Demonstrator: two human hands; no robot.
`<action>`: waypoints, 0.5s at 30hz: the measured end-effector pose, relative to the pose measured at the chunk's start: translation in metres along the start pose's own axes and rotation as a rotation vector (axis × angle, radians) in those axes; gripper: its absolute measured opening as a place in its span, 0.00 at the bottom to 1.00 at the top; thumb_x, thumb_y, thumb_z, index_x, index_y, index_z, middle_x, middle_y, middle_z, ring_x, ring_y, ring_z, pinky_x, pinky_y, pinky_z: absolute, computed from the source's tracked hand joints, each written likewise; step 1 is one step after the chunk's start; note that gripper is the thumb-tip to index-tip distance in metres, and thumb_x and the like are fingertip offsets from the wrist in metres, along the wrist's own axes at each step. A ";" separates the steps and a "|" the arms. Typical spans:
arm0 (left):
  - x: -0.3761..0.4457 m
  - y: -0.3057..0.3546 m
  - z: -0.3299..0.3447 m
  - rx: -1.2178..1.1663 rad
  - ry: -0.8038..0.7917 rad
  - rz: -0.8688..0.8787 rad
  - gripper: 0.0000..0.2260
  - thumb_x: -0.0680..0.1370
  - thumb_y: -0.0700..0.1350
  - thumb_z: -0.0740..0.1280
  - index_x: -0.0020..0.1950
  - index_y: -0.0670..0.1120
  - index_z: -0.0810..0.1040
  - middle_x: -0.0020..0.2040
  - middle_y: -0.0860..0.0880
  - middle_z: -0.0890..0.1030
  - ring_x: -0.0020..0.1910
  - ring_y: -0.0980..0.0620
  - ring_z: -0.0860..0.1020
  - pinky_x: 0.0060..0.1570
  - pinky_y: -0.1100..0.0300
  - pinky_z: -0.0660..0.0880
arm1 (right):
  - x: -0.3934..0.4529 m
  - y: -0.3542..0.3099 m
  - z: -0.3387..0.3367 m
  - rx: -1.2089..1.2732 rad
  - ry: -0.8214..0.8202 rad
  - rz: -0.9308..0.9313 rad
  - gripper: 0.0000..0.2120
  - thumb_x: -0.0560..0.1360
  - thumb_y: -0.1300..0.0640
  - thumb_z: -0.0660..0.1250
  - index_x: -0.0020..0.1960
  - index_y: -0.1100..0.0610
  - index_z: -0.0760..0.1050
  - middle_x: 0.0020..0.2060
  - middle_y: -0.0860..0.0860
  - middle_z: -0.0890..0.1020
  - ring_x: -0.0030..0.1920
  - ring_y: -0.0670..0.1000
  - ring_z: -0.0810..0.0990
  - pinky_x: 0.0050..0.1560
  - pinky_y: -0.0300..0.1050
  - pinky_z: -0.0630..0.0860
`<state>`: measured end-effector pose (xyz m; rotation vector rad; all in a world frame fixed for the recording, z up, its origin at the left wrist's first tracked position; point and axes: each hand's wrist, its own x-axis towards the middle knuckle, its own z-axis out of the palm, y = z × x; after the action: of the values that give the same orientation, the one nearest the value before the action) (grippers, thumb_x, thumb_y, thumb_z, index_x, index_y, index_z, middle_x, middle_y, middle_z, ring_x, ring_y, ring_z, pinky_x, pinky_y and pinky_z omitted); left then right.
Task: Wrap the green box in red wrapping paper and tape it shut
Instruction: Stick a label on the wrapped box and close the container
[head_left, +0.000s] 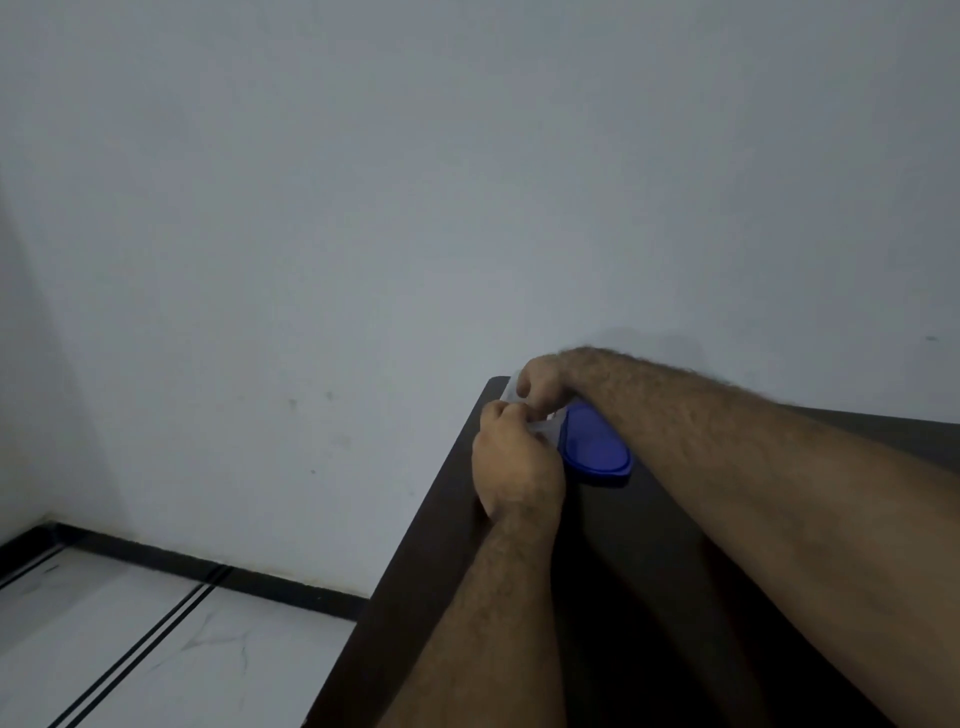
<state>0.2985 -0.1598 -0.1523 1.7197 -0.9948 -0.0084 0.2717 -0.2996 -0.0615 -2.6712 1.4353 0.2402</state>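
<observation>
Both hands meet at the far left corner of the dark table (649, 545). My left hand (514, 467) and my right hand (545, 384) each pinch a pale translucent strip (545, 425) between their fingertips; whether it is tape I cannot tell. Another bit of the same pale material (511, 391) shows above my right hand's fingers. Just behind the hands a blue oval object (597, 449), like a lid, lies on the table, partly hidden by my right forearm. No green box or red wrapping paper is in view.
The table's left edge (415, 545) drops straight to a white tiled floor (156, 649) with black lines. A plain white wall (467, 208) stands right behind the table corner, with a black skirting at its foot.
</observation>
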 end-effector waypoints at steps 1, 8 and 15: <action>0.000 0.000 0.001 0.002 -0.001 -0.001 0.12 0.82 0.38 0.67 0.63 0.48 0.83 0.67 0.52 0.76 0.58 0.51 0.80 0.54 0.60 0.78 | -0.002 0.002 -0.001 0.002 -0.025 0.007 0.18 0.72 0.51 0.79 0.61 0.54 0.83 0.58 0.52 0.84 0.59 0.55 0.83 0.63 0.54 0.81; -0.001 0.002 0.000 0.034 0.001 -0.002 0.12 0.81 0.37 0.67 0.63 0.47 0.83 0.66 0.52 0.76 0.56 0.50 0.81 0.54 0.59 0.78 | -0.012 0.011 -0.005 0.112 0.012 -0.040 0.25 0.66 0.44 0.79 0.60 0.50 0.82 0.57 0.47 0.83 0.58 0.50 0.82 0.64 0.53 0.80; -0.003 0.004 -0.002 0.027 -0.019 -0.014 0.12 0.81 0.38 0.69 0.62 0.48 0.83 0.66 0.53 0.76 0.58 0.49 0.81 0.59 0.54 0.80 | -0.015 0.019 -0.005 0.243 0.120 -0.110 0.24 0.68 0.52 0.80 0.63 0.50 0.81 0.57 0.44 0.81 0.59 0.48 0.79 0.64 0.48 0.79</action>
<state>0.2949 -0.1565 -0.1497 1.7546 -1.0006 -0.0204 0.2481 -0.2984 -0.0544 -2.5902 1.2499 -0.0994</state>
